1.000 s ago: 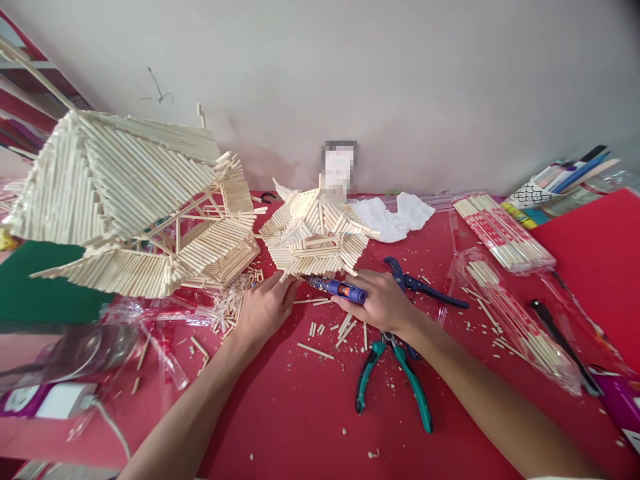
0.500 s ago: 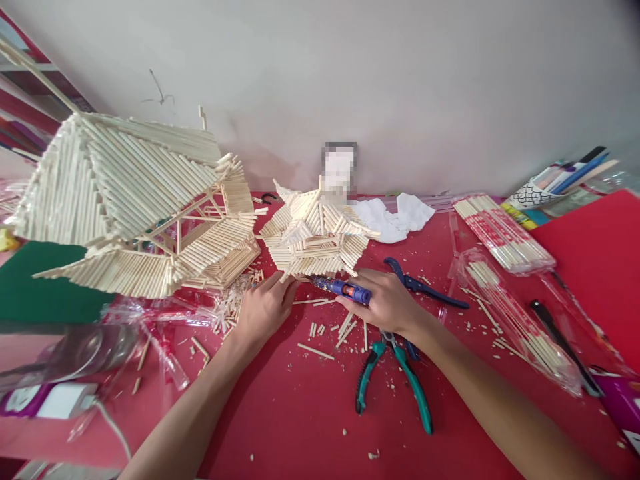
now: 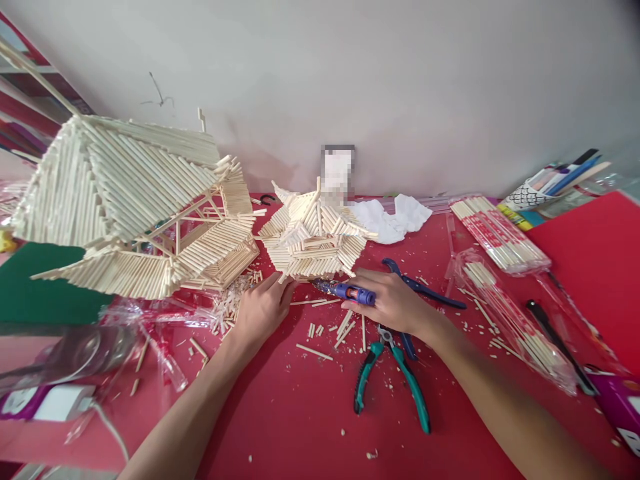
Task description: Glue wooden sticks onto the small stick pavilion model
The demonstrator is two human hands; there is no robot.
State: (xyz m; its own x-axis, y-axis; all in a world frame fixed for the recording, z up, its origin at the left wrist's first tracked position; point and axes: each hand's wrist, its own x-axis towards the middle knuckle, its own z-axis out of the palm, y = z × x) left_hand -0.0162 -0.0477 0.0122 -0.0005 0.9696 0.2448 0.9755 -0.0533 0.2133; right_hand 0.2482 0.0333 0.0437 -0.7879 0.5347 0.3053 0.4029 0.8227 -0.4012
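In the head view, a small house model made of pale wooden sticks stands in front of me, with tiered, upturned roofs. My left hand is closed at its lower left edge, the fingertips partly hidden beneath the eave. My right hand is wrapped round a blue glue gun with an orange part in its body. The gun's speckled front end points left under the model's front eave, so its tip is hard to see. Short cut sticks lie just below the right hand.
A larger stick house stands at left. Green-handled pliers and a blue hand tool lie near my right arm. Packs of sticks, a black-handled cutter, a pen cup and white tissue are around the red table.
The glue gun and my right hand have shifted slightly right and down relative to the model. My left hand stays at the model's edge. The whole view has moved a little.
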